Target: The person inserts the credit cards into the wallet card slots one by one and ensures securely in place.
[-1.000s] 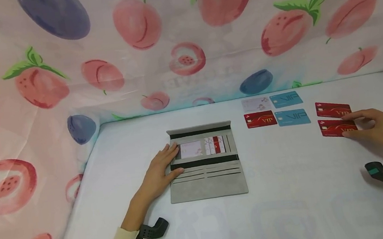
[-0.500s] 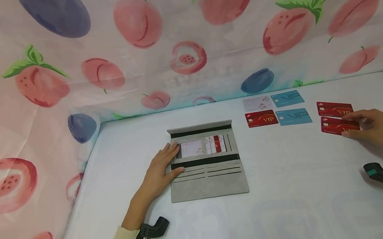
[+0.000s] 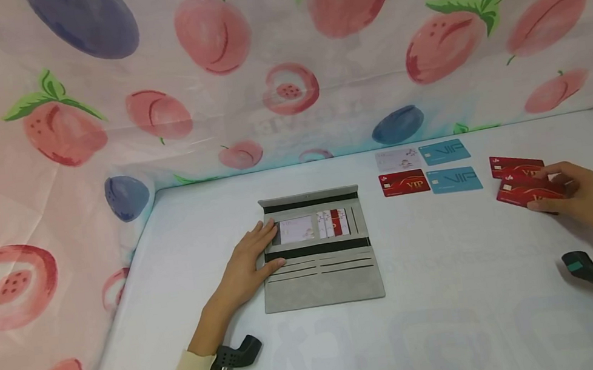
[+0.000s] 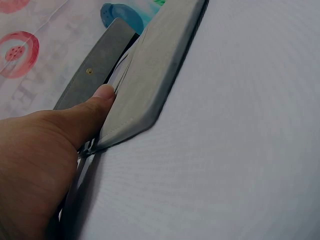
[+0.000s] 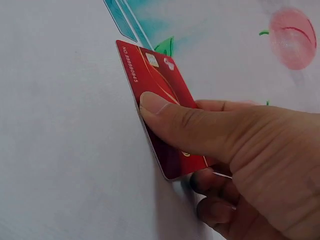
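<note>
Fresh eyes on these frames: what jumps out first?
Probably the fruit-print sheet looming behind the white table. Next, at the table's right, a bright red card pinched in the right hand. Then, near the middle, the opened grey wallet, with the left hand resting on its left edge.
</note>
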The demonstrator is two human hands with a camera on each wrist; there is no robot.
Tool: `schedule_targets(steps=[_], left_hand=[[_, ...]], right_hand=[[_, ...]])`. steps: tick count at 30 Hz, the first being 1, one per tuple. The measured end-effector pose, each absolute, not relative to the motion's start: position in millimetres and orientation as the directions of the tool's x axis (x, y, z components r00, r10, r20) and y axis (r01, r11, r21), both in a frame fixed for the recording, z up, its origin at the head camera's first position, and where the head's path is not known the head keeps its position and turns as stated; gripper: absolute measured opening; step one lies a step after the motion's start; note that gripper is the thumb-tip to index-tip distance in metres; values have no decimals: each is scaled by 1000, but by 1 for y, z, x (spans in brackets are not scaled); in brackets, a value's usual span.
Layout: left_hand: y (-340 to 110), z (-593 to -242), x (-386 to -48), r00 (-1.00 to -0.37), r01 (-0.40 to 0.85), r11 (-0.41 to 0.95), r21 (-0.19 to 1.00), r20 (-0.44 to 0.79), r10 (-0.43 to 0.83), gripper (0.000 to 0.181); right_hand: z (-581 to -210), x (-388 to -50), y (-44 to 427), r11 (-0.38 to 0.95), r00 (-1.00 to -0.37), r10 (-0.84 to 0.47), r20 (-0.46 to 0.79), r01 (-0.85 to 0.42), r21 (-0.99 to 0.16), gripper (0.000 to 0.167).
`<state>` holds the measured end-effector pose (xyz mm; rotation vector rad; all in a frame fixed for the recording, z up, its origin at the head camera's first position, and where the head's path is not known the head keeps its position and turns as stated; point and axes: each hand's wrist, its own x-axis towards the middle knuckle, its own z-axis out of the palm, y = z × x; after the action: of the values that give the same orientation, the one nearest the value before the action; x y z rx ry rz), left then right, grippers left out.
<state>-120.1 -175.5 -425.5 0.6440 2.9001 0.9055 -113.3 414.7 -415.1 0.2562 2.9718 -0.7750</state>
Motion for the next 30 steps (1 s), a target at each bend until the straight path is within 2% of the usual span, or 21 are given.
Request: schedule_targets(steps=[3,8,15,20,30], left_hand=[[-176,-426,-120,-912,380,745,549,89,400,71],[-176,-426,-121,-910,384,741,551,93,403,71],[-176,-427,-121,-909,386,741,549,91,407,71],[-176,-427,-121,-908,390,743,545,92,409,71],[-175,-425,-121,-906,391,739,549,92,412,72]], right_hand=[[-414,-112,415,864,-981,161,-105,191,-466,69],[-411,-111,417,863,-988,123,-94,154,-481,55],[-403,-112,411,786,-983,145,-116,186,-590,66],[-395,-116,394,748,-985,146,-88,168,-642,70],[-383,-116,367,718,-993,109,-40,106,-688,60]])
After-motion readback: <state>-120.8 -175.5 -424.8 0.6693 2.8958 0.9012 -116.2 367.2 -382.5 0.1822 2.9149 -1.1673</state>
